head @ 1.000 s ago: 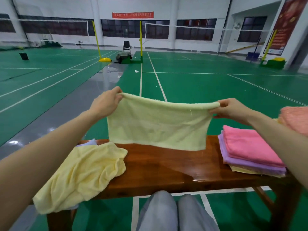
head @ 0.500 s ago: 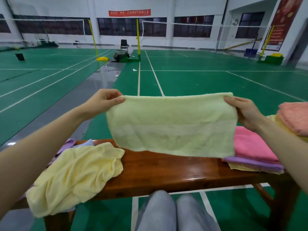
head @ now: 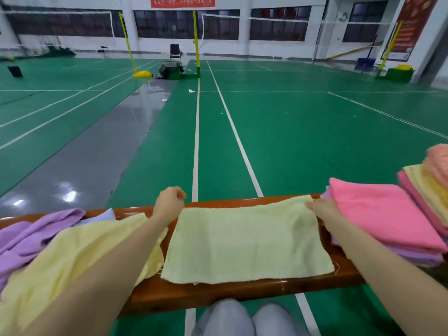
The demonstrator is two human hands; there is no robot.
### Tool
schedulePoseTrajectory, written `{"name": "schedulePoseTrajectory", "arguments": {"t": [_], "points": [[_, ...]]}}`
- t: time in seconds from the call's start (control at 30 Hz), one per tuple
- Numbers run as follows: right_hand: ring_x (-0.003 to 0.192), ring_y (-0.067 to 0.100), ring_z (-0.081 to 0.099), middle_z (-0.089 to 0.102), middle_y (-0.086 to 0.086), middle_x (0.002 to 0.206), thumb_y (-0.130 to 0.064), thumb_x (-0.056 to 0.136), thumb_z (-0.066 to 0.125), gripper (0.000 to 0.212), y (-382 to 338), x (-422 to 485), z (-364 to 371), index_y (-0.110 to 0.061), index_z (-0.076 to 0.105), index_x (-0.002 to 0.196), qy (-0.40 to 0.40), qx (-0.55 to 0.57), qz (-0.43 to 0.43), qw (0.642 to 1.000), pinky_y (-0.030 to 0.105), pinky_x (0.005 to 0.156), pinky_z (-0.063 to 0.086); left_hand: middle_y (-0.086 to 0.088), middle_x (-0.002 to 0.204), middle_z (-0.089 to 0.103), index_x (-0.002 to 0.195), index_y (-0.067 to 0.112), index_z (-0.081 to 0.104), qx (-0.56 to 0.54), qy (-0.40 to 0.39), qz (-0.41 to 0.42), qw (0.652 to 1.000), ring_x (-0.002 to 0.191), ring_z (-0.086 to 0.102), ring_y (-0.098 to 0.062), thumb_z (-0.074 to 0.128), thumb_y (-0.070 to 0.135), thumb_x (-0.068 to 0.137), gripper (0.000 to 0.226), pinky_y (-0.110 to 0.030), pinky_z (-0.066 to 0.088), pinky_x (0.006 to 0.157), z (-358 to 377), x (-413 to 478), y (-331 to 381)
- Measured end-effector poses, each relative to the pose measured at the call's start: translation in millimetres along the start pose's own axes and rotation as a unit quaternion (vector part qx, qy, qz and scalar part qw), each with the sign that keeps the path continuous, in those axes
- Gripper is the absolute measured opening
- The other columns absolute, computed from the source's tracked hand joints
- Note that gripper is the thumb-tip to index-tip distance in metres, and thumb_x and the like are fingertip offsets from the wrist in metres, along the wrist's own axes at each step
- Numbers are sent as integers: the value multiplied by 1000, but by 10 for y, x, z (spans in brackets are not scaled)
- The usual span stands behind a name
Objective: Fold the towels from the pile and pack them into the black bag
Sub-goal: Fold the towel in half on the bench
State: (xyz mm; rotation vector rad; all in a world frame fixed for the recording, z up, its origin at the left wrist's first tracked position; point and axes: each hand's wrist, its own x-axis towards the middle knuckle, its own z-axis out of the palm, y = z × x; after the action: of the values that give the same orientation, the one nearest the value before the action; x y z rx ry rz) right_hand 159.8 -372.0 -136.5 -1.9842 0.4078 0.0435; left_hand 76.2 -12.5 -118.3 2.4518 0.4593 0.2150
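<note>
A pale green towel [head: 244, 243] lies flat on the wooden bench [head: 242, 291], folded in half. My left hand [head: 169, 204] pinches its far left corner and my right hand [head: 322, 209] pinches its far right corner, both at the bench's far edge. To the left lies the unfolded pile: a yellow towel [head: 63, 258] over a purple towel [head: 36, 231]. To the right sits a stack of folded towels [head: 383, 219] with a pink one on top. No black bag is in view.
A second heap of folded towels [head: 434, 180], peach, yellow and pink, sits at the far right edge. My knees [head: 244, 318] are under the bench's near edge. Beyond the bench lies a green court floor with net posts [head: 196, 42].
The pale green towel was held up stretched in the air; both hands have lowered it and it now lies flat on the bench. The view has tilted downward.
</note>
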Motion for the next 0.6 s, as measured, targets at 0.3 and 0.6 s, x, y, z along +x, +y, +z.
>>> {"name": "schedulePoseTrajectory", "arguments": {"t": [0.3, 0.6], "points": [[100, 32, 56, 58, 19, 109, -21, 92, 55, 37, -33, -25, 109, 5, 53, 118, -9, -130, 59, 990, 33, 78, 45, -4, 115, 60, 113, 15, 63, 13, -152, 245, 958, 107, 54, -18, 46, 11, 94, 26, -32, 45, 95, 898, -586, 765], [70, 27, 61, 60, 15, 79, -11, 84, 64, 22, -280, -387, 13, 4, 59, 100, -102, -104, 48, 988, 32, 65, 51, -6, 114, 60, 125, 11, 53, -326, -226, 13, 918, 91, 59, -16, 46, 32, 97, 36, -27, 50, 83, 1269, -820, 1316]]}}
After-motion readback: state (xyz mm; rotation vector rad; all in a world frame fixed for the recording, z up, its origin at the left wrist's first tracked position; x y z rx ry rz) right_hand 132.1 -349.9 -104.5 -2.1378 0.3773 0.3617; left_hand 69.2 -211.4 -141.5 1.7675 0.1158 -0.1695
